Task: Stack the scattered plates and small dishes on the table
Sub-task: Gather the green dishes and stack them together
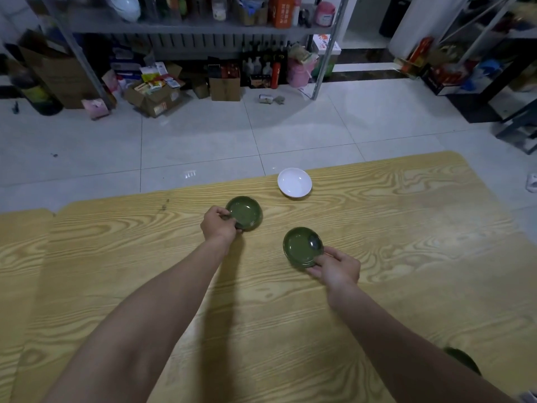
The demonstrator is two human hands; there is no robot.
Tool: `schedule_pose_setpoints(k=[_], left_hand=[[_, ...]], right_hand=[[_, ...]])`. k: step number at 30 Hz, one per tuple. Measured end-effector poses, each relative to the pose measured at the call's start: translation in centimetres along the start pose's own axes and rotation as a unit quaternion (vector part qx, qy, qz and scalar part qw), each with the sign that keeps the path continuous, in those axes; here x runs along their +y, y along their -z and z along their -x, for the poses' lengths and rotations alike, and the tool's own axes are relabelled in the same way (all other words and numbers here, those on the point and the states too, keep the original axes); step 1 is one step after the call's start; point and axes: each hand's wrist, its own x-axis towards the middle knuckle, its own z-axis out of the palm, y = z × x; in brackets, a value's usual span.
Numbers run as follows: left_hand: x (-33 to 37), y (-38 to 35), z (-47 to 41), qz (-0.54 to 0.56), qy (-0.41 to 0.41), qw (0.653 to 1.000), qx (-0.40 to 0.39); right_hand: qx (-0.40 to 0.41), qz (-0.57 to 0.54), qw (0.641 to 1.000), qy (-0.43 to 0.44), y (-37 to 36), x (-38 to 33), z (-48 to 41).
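Two small green dishes are in my hands over the wooden table (406, 234). My left hand (218, 225) pinches the near-left rim of the left green dish (245, 212), thumb on top. My right hand (337, 269) grips the near-right rim of the right green dish (302, 245), which looks like a low stack of two. A white dish (294, 182) sits alone near the table's far edge. Another green dish (462, 360) shows partly behind my right forearm at the lower right.
Beyond the table's far edge is a white tiled floor (203, 141). Metal shelves (203, 27) with bottles and cardboard boxes line the back wall. A dark rack (494, 68) stands at the right.
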Motion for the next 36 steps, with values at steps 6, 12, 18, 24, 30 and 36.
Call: schedule_pose_setpoints(k=[6, 12, 18, 24, 30, 36], left_hand=[[-0.6, 1.2, 1.4, 0.021, 0.005, 1.0, 0.014], [-2.3, 4.7, 6.4, 0.021, 0.001, 1.0, 0.021], [-7.0, 7.6, 13.4, 0.011, -0.001, 1.0, 0.017], [-11.7, 8.9, 17.6, 0.029, 0.021, 0.999, -0.001], [-14.6, 10.4, 19.9, 0.032, 0.035, 0.999, -0.026], [-16.2, 10.9, 20.8, 0.045, 0.044, 0.997, -0.042]], right_hand=[[-0.017, 0.004, 1.0, 0.012, 0.1, -0.3, 0.2], [-0.049, 0.033, 0.998, 0.037, 0.9, -0.5, 1.8], [-0.087, 0.073, 0.993, 0.038, 3.1, 1.2, 5.2], [-0.096, 0.086, 0.991, 0.045, 5.8, 4.2, 7.6], [-0.102, 0.1, 0.989, 0.037, 7.4, 7.4, 9.7], [-0.121, 0.119, 0.985, 0.028, 7.9, 9.3, 11.3]])
